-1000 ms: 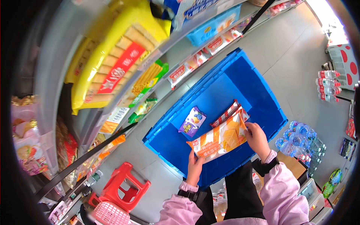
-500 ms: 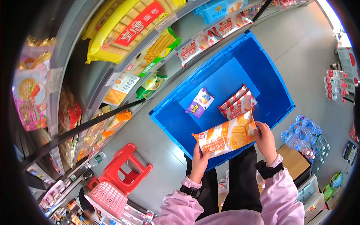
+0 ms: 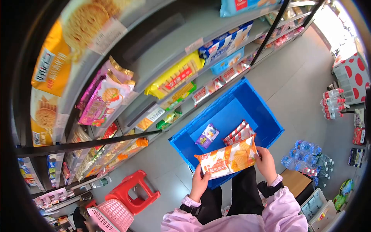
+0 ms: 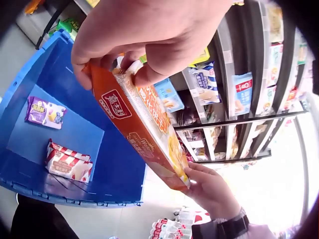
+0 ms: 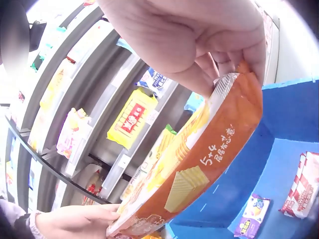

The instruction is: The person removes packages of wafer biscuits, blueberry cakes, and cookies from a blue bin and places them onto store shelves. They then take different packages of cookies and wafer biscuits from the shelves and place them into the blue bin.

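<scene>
An orange and white pack of wafer biscuits (image 3: 228, 156) is held by its two ends over the near side of a blue crate (image 3: 266, 110). My left hand (image 3: 199, 182) pinches one end, thumb on the front face. At the other end my right hand (image 3: 266, 164) grips the corner. The left wrist view shows the pack's orange side (image 4: 132, 129), with the left hand's fingers curled over its end. Inside the crate lie a purple snack packet (image 3: 207, 136) and red-and-white striped wafer packs (image 3: 240, 132), apart from each other.
Shelves of packaged biscuits, among them a yellow pack (image 3: 176, 75), run along the left and far side. A red stool (image 3: 133, 191) and pink basket (image 3: 112, 216) stand at lower left. Water bottles (image 3: 305, 154) and a wooden-topped box (image 3: 295, 181) are at right.
The head view has shifted, bringing more of the shelves into sight. Both hands still hold the wafer pack, now tilted slightly differently above the crate. The packets in the crate have stayed put.
</scene>
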{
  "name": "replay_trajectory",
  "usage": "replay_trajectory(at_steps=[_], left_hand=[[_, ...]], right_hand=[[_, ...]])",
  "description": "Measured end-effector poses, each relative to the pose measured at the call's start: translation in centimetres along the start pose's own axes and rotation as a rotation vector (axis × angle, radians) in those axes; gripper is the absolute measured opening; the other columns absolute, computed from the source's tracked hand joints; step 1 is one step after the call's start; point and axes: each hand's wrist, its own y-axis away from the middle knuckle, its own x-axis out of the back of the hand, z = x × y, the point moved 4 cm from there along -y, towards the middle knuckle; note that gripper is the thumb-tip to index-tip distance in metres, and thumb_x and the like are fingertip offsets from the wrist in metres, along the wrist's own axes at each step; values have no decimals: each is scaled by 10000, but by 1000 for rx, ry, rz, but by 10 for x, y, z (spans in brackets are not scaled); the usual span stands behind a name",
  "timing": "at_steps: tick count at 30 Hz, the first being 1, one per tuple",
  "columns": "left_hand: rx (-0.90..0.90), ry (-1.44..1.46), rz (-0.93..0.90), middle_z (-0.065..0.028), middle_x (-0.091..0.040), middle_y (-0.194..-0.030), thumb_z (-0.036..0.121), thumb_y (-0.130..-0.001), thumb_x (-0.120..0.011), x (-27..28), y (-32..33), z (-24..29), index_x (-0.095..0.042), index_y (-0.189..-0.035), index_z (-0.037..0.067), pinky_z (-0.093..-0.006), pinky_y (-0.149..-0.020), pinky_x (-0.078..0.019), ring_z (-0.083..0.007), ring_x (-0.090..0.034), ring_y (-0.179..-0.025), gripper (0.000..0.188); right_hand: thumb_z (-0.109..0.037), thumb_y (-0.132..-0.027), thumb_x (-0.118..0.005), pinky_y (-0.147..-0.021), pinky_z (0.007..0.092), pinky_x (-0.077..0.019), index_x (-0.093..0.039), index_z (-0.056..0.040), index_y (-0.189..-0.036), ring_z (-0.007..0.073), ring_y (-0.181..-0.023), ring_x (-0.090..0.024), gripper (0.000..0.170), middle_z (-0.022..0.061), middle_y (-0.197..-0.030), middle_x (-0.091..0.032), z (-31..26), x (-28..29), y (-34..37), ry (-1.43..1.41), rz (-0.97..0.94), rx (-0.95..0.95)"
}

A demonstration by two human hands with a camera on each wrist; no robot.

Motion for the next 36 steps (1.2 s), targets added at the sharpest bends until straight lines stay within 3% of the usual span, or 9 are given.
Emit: replay_trajectory(at_steps=[2, 7, 8, 11, 14, 15, 19, 30, 36], left_hand=[[11, 103, 1, -84, -553, -988, 29, -832, -521, 6, 6, 21, -355, -1279, 16, -249, -713, -460, -129, -542, -810, 477], [7, -16, -10, -85, -565, -955, 23, -819, -536, 22, 28, 71, -377, -1265, 5, -255, -688, -472, -122, -550, -782, 474], [26, 34, -28, -90, -572, -952, 31, -808, -557, 25, 32, 78, -393, -1255, 1, -254, -694, -472, -126, -553, -777, 477], [-35, -17, -39, -73, -582, -915, 57, -794, -591, 29, 46, 118, -400, -1245, 0, -243, -648, -465, -103, -543, -732, 493], [-23, -45, -143, -47, -583, -833, 78, -794, -606, 36, 51, 139, -414, -1226, 0, -227, -579, -437, -86, -523, -666, 479], [-43, -10, -149, -23, -572, -761, 103, -794, -621, 38, 53, 145, -422, -1212, 1, -213, -530, -403, -73, -502, -618, 474], [-41, -25, -159, -24, -565, -720, 122, -796, -628, 35, 56, 176, -420, -1212, -8, -210, -505, -398, -71, -502, -587, 483], [205, 35, -163, -106, -581, -903, 91, -840, -577, -10, 13, 81, -346, -1253, 2, -244, -622, -472, -120, -561, -731, 481], [277, 111, -184, -108, -589, -961, 115, -856, -567, -47, -4, 29, -345, -1269, 22, -266, -680, -476, -148, -583, -826, 479]], right_hand=[[-65, -769, -554, -680, 354, -452, -561, -15, -1007, 312, -780, -559, 243, 145, -868, -554, -17, 13, 7, 5, 6, 11], [-72, -756, -559, -723, 377, -453, -557, -8, -1018, 330, -828, -563, 269, 167, -908, -566, -34, 38, 30, -33, 46, 71], [-63, -748, -581, -654, 345, -461, -574, -8, -992, 276, -715, -570, 250, 157, -845, -576, -37, 44, 35, -14, 84, 107], [-100, -738, -591, -623, 353, -452, -578, 3, -975, 276, -683, -566, 259, 153, -780, -579, -66, 79, 49, -26, 30, 103], [-109, -740, -585, -597, 353, -447, -578, 9, -953, 274, -662, -563, 244, 150, -752, -576, -90, 110, 60, -85, 83, 264], [-96, -742, -564, -699, 393, -457, -553, -2, -1002, 339, -817, -566, 277, 184, -861, -584, -98, 119, 63, -43, -15, 174], [-117, -743, -570, -686, 393, -459, -560, 8, -960, 334, -804, -573, 251, 186, -849, -586, -98, 129, 57, -5, -68, 162], [-102, -762, -582, -652, 348, -461, -568, 7, -1001, 271, -727, -576, 263, 142, -855, -568, -12, 80, 7, -37, -52, 61], [-89, -760, -572, -673, 360, -458, -591, -12, -964, 310, -755, -567, 219, 136, -824, -551, 39, 65, -15, -60, -80, -63]])
